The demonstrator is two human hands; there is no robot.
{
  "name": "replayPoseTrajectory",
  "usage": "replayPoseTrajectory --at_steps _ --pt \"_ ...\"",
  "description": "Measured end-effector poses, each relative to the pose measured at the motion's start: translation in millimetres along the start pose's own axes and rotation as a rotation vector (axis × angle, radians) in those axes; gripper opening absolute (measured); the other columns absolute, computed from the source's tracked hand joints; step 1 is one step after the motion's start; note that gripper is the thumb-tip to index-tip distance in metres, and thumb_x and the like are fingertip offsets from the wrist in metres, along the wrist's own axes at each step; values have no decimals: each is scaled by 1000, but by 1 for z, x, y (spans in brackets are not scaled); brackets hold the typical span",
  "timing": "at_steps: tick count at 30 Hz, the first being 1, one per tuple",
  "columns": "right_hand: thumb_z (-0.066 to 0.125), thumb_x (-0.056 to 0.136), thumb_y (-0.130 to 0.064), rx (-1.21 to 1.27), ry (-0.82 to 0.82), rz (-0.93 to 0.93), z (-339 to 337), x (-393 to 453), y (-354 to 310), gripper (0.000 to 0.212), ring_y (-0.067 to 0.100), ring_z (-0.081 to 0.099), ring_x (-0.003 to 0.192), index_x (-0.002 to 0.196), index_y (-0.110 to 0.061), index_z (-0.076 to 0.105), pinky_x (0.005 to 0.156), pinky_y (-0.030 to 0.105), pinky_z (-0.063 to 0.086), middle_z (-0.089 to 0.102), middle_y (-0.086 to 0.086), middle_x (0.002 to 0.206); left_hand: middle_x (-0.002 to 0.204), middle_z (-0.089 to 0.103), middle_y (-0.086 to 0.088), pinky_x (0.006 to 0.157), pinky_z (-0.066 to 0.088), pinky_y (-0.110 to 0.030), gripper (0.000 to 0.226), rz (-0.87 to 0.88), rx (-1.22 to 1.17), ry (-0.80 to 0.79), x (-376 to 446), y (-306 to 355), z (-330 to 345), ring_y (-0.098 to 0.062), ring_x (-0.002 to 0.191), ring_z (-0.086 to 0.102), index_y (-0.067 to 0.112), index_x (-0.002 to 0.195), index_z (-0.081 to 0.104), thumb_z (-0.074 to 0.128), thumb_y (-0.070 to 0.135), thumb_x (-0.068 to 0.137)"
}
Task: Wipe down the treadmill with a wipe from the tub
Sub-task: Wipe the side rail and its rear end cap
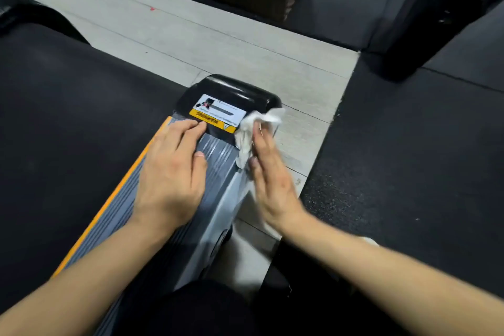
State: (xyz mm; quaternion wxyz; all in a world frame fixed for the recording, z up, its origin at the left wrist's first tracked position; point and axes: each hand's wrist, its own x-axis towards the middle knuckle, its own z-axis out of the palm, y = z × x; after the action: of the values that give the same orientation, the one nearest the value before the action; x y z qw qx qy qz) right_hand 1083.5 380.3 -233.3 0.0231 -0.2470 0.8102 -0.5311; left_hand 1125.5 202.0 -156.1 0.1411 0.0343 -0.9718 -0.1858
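Grey tiled floor (245, 43) is meeting black matting; left hand (174, 169) lying flat on treadmill rail (215, 155), right hand (270, 185) pressing crumpled white wipe (256, 128) with straight fingers

Place: a gym or fitness room.
Machine: a treadmill (81, 123) with a wide black belt, ribbed grey side rail and yellow warning sticker (211, 118).
Floor: dark speckled rubber matting (409, 158) beside pale boards (191, 43).

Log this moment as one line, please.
right hand presses wipe on treadmill side | left hand flat on rail | stage: wiping
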Motion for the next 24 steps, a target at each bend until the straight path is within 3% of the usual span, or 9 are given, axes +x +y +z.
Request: replayPoseTrajectory --at_steps 3,5,7,10,12,14,18,21,24 --pt "28 111 -34 240 82 404 26 -10 -3 55 5 0 155 160 -31 4 128 32 4 1 -17 166 137 56 -9 113 33 -34 45 -19 -14 5 -1 1 1 -25 127 47 2 136 58 45 14 96" --pt "20 109 -46 378 55 748 22 12 -8 53 13 12 154 159 -41 3 127 35 6 10 -13 167 138 55 -8 114 31 -33 45 -27 -20 0 -1 0 1 -25 128 45 5 137 58 43 17 96" --pt "17 108 -52 443 71 894 14 28 -18 54 26 19 154 159 -44 3 123 40 13 19 -6 167 140 54 -8 114 30 -33 47 -25 -17 -9 -2 -1 0 -26 129 44 6 139 57 41 19 97" --pt "13 104 -61 366 87 747 8 41 -49 57 31 10 155 156 -51 -8 125 54 9 8 -5 169 140 53 -8 115 31 -37 48 -23 -8 -24 -2 -2 -1 -27 131 42 7 140 56 39 21 97" --pt "12 103 -62 336 110 682 9 42 -55 57 30 7 156 154 -53 -9 125 55 8 4 -6 170 140 53 -9 115 33 -41 48 -20 -6 -35 -2 -2 0 -27 130 41 7 140 55 39 23 97" --pt "12 104 -61 386 107 796 17 35 -46 56 34 12 154 155 -52 -7 125 54 11 10 -2 169 141 52 -8 114 35 -45 48 -26 -5 -42 -2 -1 0 -27 130 42 7 140 55 39 23 98" --pt "15 104 -59 542 83 1113 41 11 -24 58 34 36 145 159 -40 18 122 48 25 32 2 163 141 51 -6 114 35 -49 49 -39 -1 -45 -3 2 -2 -28 131 42 8 140 55 38 26 98" --pt "12 104 -60 497 169 965 27 35 -37 58 32 18 153 160 -43 9 125 53 10 20 -6 167 141 51 -6 115 34 -48 48 -37 2 -44 -2 1 -2 -27 132 41 8 140 55 38 25 98" --pt "18 107 -55 446 213 756 8 53 -50 50 28 20 152 156 -54 5 124 50 12 16 -9 168 141 51 -6 115 33 -44 49 -33 15 -49 -3 1 -2 -27 131 41 8 140 55 38 26 97"
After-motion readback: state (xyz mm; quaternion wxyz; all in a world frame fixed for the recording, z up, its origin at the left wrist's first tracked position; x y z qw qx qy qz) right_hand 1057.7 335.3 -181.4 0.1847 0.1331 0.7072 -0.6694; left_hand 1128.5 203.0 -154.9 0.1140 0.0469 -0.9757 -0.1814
